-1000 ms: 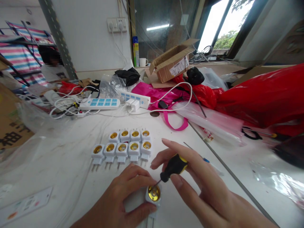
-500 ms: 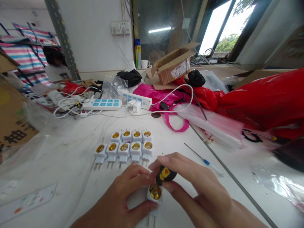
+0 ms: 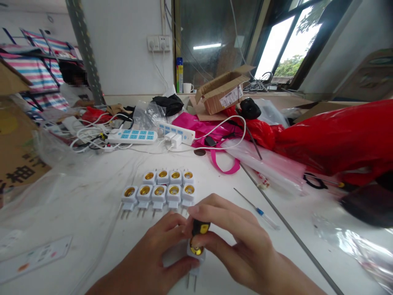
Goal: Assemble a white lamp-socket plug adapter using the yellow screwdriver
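Observation:
My left hand (image 3: 153, 250) grips a white plug-in lamp socket (image 3: 194, 271) between thumb and fingers, its two metal prongs pointing toward me. My right hand (image 3: 242, 237) is closed round the handle of a short black-and-yellow screwdriver (image 3: 202, 228). The screwdriver stands nearly upright, its lower end down in the socket's gold-coloured bowl; the tip is hidden. Just beyond my hands, several more lamp sockets (image 3: 159, 191) lie in two rows, gold openings up. A thin screwdriver with a blue-and-clear handle (image 3: 260, 212) rests to the right.
Power strips (image 3: 132, 136) and tangled white cables lie at the back. A cardboard box (image 3: 219, 92), pink bag (image 3: 225, 164) and red plastic (image 3: 331, 139) stand behind and right. A grey rod (image 3: 294, 230) crosses the table's right side. One person (image 3: 75, 88) sits at the far left.
The screwdriver has gone from tilted to nearly upright, and my right hand has shifted left and curled closer over the socket. My left hand keeps its hold. The view has shifted slightly.

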The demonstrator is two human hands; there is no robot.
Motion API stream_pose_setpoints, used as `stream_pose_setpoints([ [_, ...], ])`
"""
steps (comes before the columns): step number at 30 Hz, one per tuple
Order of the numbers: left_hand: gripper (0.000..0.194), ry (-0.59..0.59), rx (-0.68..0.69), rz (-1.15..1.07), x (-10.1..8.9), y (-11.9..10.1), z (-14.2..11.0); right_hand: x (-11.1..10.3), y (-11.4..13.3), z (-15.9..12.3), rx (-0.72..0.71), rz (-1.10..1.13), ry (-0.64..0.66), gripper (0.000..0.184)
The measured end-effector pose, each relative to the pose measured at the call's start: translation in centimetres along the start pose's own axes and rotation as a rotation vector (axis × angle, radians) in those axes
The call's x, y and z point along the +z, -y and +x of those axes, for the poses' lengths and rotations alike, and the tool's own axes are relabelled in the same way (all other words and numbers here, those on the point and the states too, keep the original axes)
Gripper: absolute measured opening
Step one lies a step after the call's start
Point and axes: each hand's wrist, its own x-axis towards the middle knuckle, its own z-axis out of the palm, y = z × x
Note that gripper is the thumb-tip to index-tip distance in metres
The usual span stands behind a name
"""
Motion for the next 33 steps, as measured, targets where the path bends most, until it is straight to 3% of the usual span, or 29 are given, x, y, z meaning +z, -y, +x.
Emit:
stream_pose_setpoints([
  [3, 0.043, 0.028, -0.007, -0.027, -0.1, -0.4, 0.3, 0.1, -0.1, 0.4, -0.038, -0.041, -0.047, 0.058],
  [8, 0.048, 0.052, 0.003, 0.041, 0.0, 0.0, 0.1, -0.1, 1.0, 0.5, 0.011, -0.070, 0.076, 0.064],
  [11, 0.054, 0.058, -0.013, 0.035, 0.1, 0.6, -0.3, 0.2, 0.7, 0.5, -0.019, -0.025, 0.003, 0.060],
  [15, 0.041, 0.107, -0.040, -0.042, 0.1, 0.7, -0.3, 0.5, 0.1, 0.3, -0.079, -0.004, -0.078, 0.066],
  [19, 0.049, 0.072, -0.011, -0.043, 0.1, 0.3, 0.0, -0.1, 1.3, -0.6, 0.047, -0.052, 0.044, 0.062],
  [22, 0.048, 0.030, 0.003, -0.029, 0.2, 0.2, 0.1, -0.1, 1.6, -1.0, 0.121, -0.109, 0.018, 0.059],
  [25, 0.029, 0.103, -0.044, -0.099, 0.2, 0.3, 0.3, 0.5, 0.8, -0.6, 0.033, -0.054, -0.060, 0.054],
  [29, 0.029, 0.137, -0.016, -0.077, 0.3, 0.1, 0.6, 0.9, 0.1, 0.3, -0.130, -0.082, -0.116, 0.058],
  [31, 0.034, 0.141, -0.002, -0.058, 0.3, 0.1, 0.7, 0.6, 0.3, 0.1, -0.132, -0.116, -0.088, 0.060],
  [33, 0.047, 0.126, 0.005, -0.028, 0.4, 0.2, 0.5, 0.1, 0.9, -0.5, -0.032, -0.110, -0.003, 0.058],
])
